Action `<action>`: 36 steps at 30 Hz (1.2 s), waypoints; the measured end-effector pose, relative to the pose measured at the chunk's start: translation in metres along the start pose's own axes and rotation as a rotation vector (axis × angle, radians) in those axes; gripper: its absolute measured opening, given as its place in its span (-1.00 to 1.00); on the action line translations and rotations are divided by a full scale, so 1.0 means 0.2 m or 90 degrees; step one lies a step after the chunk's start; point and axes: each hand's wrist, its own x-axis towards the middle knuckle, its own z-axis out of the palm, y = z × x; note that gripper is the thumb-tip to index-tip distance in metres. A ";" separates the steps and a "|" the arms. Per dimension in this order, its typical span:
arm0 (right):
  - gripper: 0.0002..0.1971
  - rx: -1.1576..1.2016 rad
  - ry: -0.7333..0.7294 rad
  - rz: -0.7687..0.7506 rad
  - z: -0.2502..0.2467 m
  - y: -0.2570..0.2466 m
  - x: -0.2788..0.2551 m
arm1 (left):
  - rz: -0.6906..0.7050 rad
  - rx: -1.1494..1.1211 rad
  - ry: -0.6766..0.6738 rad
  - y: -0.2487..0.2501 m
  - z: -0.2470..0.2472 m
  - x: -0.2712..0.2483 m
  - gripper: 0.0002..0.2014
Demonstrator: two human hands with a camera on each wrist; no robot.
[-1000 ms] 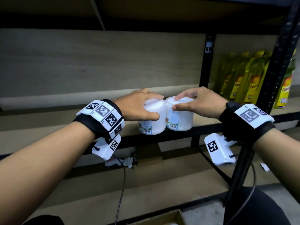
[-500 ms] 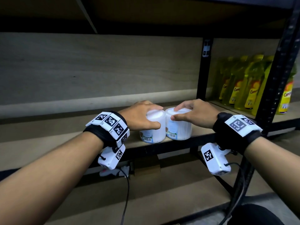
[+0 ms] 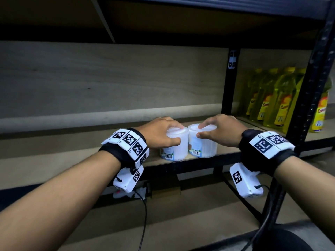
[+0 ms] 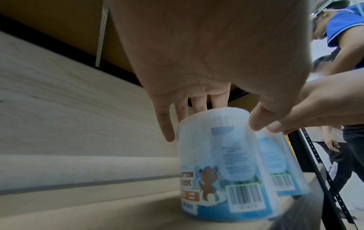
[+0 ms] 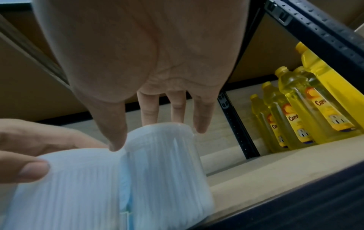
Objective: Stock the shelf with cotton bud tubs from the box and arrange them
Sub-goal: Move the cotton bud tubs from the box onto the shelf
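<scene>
Two white cotton bud tubs stand upright and touching near the front edge of the wooden shelf (image 3: pixel 59 151). My left hand (image 3: pixel 172 134) grips the left tub (image 3: pixel 175 150) from above, thumb on its front and fingers behind. My right hand (image 3: pixel 204 130) holds the right tub (image 3: pixel 204 147) the same way, with fingertips on the lid and the thumb by the seam between the tubs. The left wrist view shows the left hand (image 4: pixel 212 119) over the left tub (image 4: pixel 226 171), whose label and barcode face front. In the right wrist view the right hand (image 5: pixel 157 132) tops the right tub (image 5: pixel 167 171).
Yellow bottles (image 3: pixel 272 102) fill the neighbouring bay to the right, past a black upright (image 3: pixel 230 84). A black front post (image 3: pixel 308 98) stands at the far right. The shelf runs bare to the left. A lower shelf (image 3: pixel 172 223) and a cable (image 3: pixel 144 223) lie below.
Both tubs have gone from the shelf's front lip to standing a little further in. My hands stay on them, and my right fingers have shifted on the lid.
</scene>
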 end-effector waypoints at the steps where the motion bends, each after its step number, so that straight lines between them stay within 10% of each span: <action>1: -0.64 -0.012 0.003 -0.006 -0.01 -0.01 -0.01 | -0.003 0.004 0.004 0.00 0.00 -0.01 -0.54; 36: -0.77 -0.113 -0.154 -0.002 -0.06 -0.04 0.43 | -0.002 0.024 -0.073 -0.12 -0.08 0.36 -0.71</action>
